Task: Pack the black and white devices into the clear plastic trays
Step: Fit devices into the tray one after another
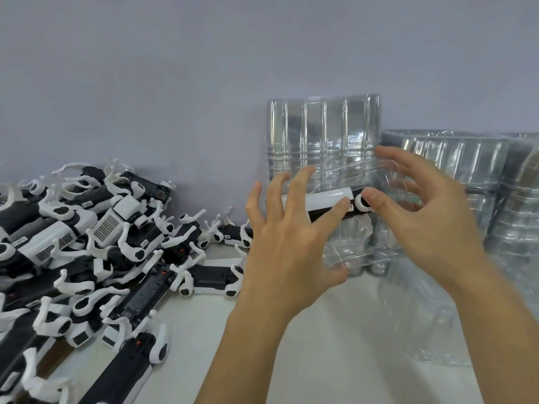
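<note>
Left hand [287, 243] spread wide against device [335, 205] | right hand [420, 211] pinching clear tray [323, 147] | device pile [87, 243] left on table [320, 345]

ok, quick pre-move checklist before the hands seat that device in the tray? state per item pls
1. Device at the tray: ok, it lies crosswise against the upright clear tray.
2. Left hand control: cannot tell, its fingers are spread over device and tray, with no firm grip shown.
3. Right hand on device end: ok, its thumb touches the round black-and-white end.
4. Device seated in a compartment: cannot tell, clear plastic and motion blur hide it.
5. Spare trays: ok, a stack of clear trays stands at right.
6. Supply: ok, a pile of devices lies at left.
</note>
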`<state>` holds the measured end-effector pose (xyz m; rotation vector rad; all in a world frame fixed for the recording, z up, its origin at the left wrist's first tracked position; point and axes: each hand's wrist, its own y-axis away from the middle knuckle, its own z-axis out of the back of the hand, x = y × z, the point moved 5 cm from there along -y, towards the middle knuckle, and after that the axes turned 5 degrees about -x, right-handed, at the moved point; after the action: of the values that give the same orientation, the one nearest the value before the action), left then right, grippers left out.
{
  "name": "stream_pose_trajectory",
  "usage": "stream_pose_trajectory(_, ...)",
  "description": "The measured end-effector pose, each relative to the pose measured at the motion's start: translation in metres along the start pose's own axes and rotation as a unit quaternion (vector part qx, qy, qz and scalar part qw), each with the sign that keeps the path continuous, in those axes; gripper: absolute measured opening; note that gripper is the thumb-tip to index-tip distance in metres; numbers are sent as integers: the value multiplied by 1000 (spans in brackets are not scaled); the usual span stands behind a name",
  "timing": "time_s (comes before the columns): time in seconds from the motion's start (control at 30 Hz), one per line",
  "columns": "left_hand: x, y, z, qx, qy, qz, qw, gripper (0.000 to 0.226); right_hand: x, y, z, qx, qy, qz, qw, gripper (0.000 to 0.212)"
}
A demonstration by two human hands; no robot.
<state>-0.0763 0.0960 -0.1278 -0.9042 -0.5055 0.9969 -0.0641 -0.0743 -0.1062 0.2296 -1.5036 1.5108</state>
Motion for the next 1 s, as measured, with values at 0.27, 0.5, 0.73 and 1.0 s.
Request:
stream_pose_trajectory(0.27,38,6,10,-69,247,192,947,73,-4,-4,4,-34,-180,-49,982,35)
stream_pose_trajectory(0.5,77,12,16,-150,498,354,777,76,2,2,-18,28,-132,-45,990,24)
stream_pose_trajectory(0.73,85,21,6,-135,684,415,584,55,26,23,-68,82,-90,24,992,25)
stream_pose_trajectory(1.0,80,36,-12,-83,777,460,423,85,41,33,-85,64,-99,112,987,22)
